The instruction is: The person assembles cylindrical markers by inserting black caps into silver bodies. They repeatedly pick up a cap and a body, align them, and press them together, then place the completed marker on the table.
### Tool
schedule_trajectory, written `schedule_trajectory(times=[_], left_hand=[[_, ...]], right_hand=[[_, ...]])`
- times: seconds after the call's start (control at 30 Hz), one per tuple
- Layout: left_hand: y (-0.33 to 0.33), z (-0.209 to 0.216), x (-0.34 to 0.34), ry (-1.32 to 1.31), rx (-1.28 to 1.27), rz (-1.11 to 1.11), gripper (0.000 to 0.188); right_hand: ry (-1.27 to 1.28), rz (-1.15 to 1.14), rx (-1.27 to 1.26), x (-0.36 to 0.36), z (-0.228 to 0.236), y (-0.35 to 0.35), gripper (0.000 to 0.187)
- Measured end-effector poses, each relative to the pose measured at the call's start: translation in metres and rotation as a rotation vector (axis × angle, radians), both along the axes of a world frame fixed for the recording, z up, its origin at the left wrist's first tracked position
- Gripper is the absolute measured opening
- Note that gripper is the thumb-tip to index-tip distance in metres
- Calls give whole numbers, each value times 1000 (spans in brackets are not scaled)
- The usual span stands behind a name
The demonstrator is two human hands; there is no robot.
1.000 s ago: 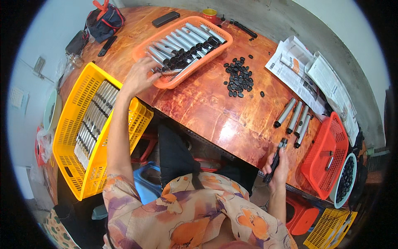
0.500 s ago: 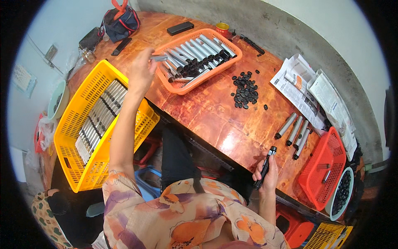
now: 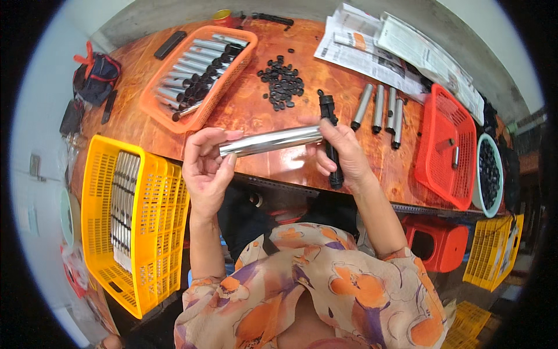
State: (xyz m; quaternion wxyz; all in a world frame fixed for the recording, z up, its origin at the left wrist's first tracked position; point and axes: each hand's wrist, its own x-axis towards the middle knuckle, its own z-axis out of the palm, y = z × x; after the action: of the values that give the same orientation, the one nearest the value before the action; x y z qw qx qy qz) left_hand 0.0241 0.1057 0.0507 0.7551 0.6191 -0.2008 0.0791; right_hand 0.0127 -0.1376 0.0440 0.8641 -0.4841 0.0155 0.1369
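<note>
A shiny silver metal tube lies nearly level between my hands, above the front edge of the table. My left hand grips its left end between thumb and fingers. Upright in my right hand is a black rod-shaped part with a knobbed top; its lower end sticks out below my fingers. The thumb of that hand meets the right end of the tube, where the two things touch or overlap. Whether the tube end is seated on the black part is hidden by my fingers.
An orange basket of silver tubes stands at the back left, beside a pile of small black caps. Several finished-looking tubes lie right of centre, near a red basket. A yellow crate of tubes stands left.
My left hand has come from the orange basket to the middle with a silver tube. My right hand has raised the black part to meet it. The view has swung right.
</note>
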Motion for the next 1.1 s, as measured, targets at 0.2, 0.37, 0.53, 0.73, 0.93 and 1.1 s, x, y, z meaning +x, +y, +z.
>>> schedule_trajectory(times=[0.2,0.37,0.53,0.73,0.93,1.1], left_hand=[[-44,-16,4,338,-475,-56,34],[-78,-13,5,479,-750,-164,33],[-69,-34,17,462,-651,-344,28],[-96,-35,-2,567,-192,-129,29],[-90,-41,0,579,-301,-157,27],[-87,-52,9,556,-528,-219,31]], right_hand=[[-204,-67,-168,-23,-4,-1,30],[-362,-198,-429,-28,-16,9,29],[-197,-135,-761,-30,-12,2,37],[-408,-75,-1057,-28,-20,6,42],[-89,42,-668,-34,-16,-4,36],[-56,-19,-582,-41,-37,-2,41]])
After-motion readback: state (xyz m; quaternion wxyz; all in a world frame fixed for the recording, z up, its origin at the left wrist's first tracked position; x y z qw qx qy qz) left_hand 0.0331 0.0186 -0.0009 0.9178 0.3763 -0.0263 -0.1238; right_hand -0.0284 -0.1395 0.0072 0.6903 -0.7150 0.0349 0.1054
